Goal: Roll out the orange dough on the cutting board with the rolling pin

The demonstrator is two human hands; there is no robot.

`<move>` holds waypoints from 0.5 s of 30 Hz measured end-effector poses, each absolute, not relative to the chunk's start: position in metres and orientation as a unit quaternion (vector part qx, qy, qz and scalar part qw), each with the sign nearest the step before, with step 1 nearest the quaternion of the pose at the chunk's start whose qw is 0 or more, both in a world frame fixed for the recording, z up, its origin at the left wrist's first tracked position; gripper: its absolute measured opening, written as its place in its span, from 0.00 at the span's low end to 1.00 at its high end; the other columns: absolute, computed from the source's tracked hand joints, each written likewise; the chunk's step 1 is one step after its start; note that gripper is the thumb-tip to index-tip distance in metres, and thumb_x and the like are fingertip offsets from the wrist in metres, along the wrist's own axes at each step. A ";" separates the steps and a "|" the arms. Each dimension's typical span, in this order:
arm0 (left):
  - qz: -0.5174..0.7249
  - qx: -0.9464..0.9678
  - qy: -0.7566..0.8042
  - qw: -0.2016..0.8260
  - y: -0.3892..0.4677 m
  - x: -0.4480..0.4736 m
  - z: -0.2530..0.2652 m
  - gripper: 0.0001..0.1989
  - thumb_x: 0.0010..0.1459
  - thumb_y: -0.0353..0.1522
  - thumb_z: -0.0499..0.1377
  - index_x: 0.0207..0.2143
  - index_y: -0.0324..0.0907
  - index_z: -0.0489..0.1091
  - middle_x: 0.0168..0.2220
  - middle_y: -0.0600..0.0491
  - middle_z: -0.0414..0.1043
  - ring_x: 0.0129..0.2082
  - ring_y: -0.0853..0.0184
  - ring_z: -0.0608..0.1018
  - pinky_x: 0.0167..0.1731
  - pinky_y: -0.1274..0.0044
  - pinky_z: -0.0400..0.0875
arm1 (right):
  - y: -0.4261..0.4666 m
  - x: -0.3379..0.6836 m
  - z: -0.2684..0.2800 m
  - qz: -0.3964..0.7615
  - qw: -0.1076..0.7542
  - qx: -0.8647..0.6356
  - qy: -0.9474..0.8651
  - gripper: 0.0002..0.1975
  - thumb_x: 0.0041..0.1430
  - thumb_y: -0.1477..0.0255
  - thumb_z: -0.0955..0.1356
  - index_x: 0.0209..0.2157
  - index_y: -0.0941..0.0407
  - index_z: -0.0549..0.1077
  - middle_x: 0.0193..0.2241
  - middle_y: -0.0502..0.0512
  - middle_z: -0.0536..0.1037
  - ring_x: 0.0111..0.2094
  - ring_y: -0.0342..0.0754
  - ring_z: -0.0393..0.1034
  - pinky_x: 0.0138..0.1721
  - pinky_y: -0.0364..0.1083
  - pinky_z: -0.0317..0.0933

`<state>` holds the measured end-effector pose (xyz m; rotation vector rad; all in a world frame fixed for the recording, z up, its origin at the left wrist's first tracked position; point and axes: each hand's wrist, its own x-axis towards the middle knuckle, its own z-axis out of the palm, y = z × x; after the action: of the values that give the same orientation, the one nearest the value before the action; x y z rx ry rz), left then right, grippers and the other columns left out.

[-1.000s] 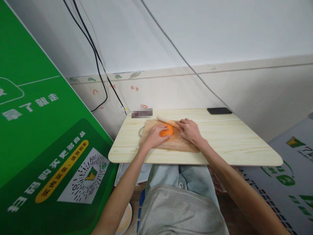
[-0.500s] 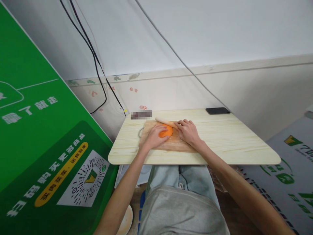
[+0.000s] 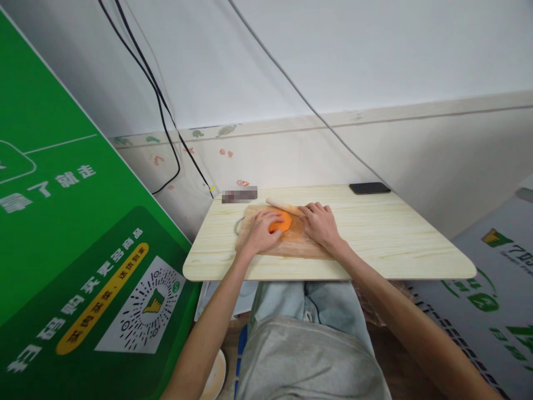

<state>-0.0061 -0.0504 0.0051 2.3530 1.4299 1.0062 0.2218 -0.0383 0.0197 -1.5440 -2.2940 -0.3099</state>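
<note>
A flat, round piece of orange dough (image 3: pixel 283 223) lies on a wooden cutting board (image 3: pixel 291 248). My left hand (image 3: pixel 260 231) grips its left side, fingers over the top edge and thumb at the lower edge. My right hand (image 3: pixel 320 224) is closed round the right end of a thin wooden rolling pin (image 3: pixel 278 204). The pin slants along the far edge of the dough, its free end pointing left and away from me. My right palm hides the near end of the pin.
The board with its metal handle (image 3: pixel 237 225) rests on a light wooden table (image 3: pixel 416 253). A black phone (image 3: pixel 370 188) lies at the back right, a blurred-out object (image 3: pixel 239 194) at the back left. A green printed panel (image 3: pixel 50 183) stands left; cables hang along the wall.
My left hand has drawn slightly left, its fingers curling back so that more of the dough shows. The rolling pin and my right hand have hardly moved.
</note>
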 end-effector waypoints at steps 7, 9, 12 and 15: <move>0.300 0.788 0.536 0.044 -0.052 -0.003 0.006 0.18 0.61 0.44 0.68 0.50 0.46 0.78 0.56 0.49 0.76 0.59 0.53 0.72 0.63 0.60 0.64 | -0.039 0.222 0.021 -0.099 0.194 -0.533 -0.817 0.18 0.72 0.74 0.63 0.58 0.56 0.77 0.51 0.63 0.81 0.52 0.58 0.69 0.48 0.52 0.54; 0.307 0.793 0.524 0.039 -0.049 -0.004 0.004 0.16 0.62 0.42 0.67 0.49 0.45 0.78 0.55 0.48 0.76 0.58 0.54 0.73 0.62 0.62 0.65 | -0.039 0.223 0.021 -0.096 0.198 -0.524 -0.822 0.18 0.73 0.73 0.63 0.58 0.57 0.77 0.50 0.63 0.81 0.52 0.57 0.69 0.49 0.52 0.55; 0.313 0.797 0.516 0.030 -0.047 -0.005 0.000 0.15 0.63 0.41 0.67 0.49 0.44 0.79 0.54 0.48 0.77 0.57 0.54 0.74 0.62 0.62 0.66 | -0.038 0.224 0.021 -0.093 0.203 -0.515 -0.828 0.18 0.72 0.73 0.63 0.58 0.57 0.77 0.50 0.63 0.80 0.51 0.57 0.69 0.49 0.51 0.57; 0.318 0.797 0.513 0.026 -0.046 -0.005 -0.001 0.15 0.62 0.41 0.67 0.49 0.44 0.79 0.54 0.48 0.78 0.56 0.54 0.74 0.62 0.62 0.66 | -0.038 0.224 0.021 -0.094 0.202 -0.510 -0.831 0.18 0.71 0.74 0.64 0.57 0.57 0.77 0.49 0.63 0.80 0.51 0.57 0.70 0.49 0.51 0.58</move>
<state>-0.0050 -0.0460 -0.0010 2.4637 1.5849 0.9818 0.2241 -0.0382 0.0212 -1.4225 -2.3202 -0.2616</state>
